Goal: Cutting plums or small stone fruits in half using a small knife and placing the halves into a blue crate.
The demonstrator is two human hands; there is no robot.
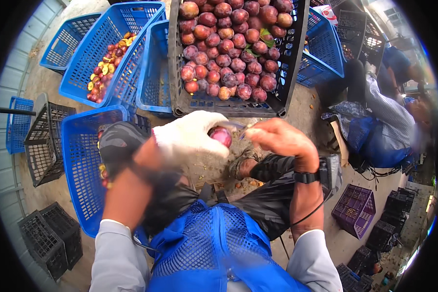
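The gloved left hand [187, 134] is grasping a plum [222, 136] before the black crate [258, 111], probably light, firm and bruisable, suiting gentle side holds, while the right hand [281, 136] is curling, contents unclear.

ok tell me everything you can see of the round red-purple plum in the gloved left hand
The round, dark red-purple plum has smooth-looking skin with a paler, shiny patch. No clear cut shows on its visible side; the rest is hidden by the white-gloved left hand gripping it. It is held on the near side of the black plastic fruit crate. The bare right hand is beside it, apparently not touching.
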